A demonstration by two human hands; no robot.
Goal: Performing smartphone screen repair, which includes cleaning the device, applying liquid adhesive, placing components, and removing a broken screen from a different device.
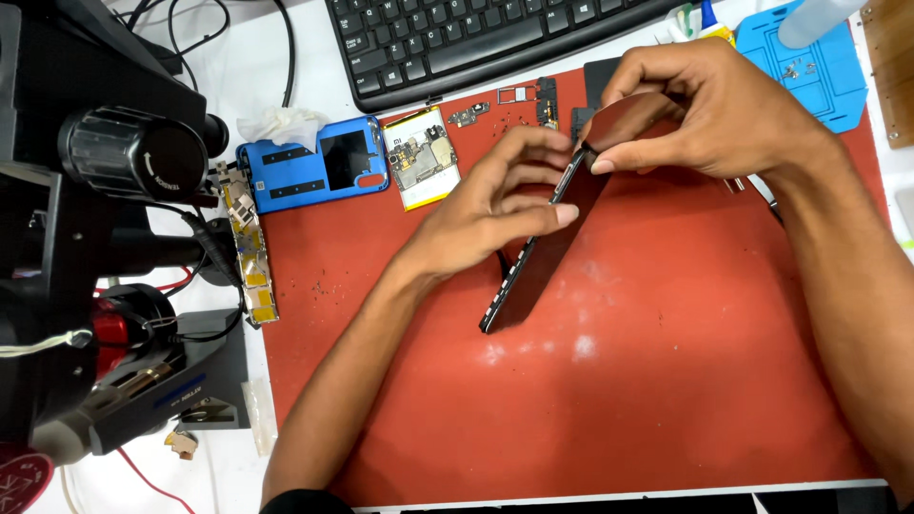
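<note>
A black phone frame (533, 266) stands on its long edge, tilted, over the red work mat (590, 400). My left hand (495, 205) steadies the frame from the left with its fingers on the upper side edge. My right hand (705, 109) grips the top end, thumb and fingers pinching a dark glossy screen panel (628, 119) that lifts off the frame there. The lower end of the frame rests on the mat.
A blue phone back cover (314, 167) and a yellow-edged battery with a circuit board (422, 157) lie at the mat's far left. Small parts (533, 100), a black keyboard (466, 38), a blue parts tray (809, 62) and a microscope stand (105, 238) surround them.
</note>
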